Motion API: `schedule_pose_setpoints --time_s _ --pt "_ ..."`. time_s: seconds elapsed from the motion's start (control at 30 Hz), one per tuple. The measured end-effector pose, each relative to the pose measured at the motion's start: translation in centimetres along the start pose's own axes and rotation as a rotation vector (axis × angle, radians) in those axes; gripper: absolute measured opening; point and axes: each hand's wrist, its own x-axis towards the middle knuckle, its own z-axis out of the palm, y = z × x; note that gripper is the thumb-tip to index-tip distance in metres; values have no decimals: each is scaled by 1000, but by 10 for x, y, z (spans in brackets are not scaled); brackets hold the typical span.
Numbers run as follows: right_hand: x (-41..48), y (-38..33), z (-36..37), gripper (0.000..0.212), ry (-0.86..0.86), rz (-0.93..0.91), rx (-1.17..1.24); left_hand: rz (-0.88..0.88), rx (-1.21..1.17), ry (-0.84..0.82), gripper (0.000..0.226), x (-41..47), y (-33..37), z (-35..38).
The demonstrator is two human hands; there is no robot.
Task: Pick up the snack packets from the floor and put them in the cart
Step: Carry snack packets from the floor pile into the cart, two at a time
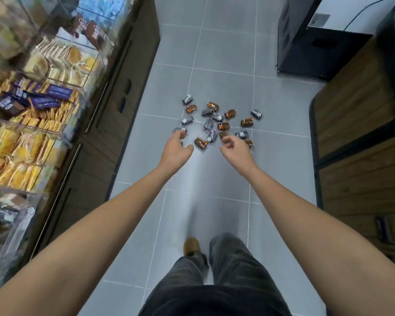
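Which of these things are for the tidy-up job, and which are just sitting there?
For the job: small orange and silver wrapped snack packets; left hand; right hand.
Just there: clear plastic bins of yellow snacks; black cabinet; brown wooden counter.

grey tiled floor (226,53) carries scattered snack packets (217,120).

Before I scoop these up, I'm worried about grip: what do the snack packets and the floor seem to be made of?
Snack packets: probably thin glossy plastic film, going by the bright glints and crinkled, crimped ends. Floor: grey tiles, likely ceramic with a satin finish, shown by pale grout lines and soft sheen.
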Motion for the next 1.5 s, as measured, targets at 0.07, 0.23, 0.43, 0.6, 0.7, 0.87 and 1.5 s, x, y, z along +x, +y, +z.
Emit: schedule_pose_setpoints --time_s 0.07,0.23,0.43,0.6,0.7,0.87,1.5 --pt "30 -7 -2 25 2 3 -5 -1 6 5 49 29 8 -4" --pt "117 -17 -1 28 -50 13 -53 -38 62 -8 52 109 19 -5" --pt "230 -31 -5 30 -111 56 -39 -151 52 -4 51 205 39 3" --pt "304 -35 -1 30 -173 97 -76 -224 32 32 46 269 48 11" --pt "336 -38 4 32 -202 110 -83 -241 43 36 45 299 49 12" --pt "380 -28 25 30 -242 180 -111 -307 55 5 50 352 31 15" --pt "548 195 227 35 -261 393 -268 -405 209 -122 47 538 -256 127"
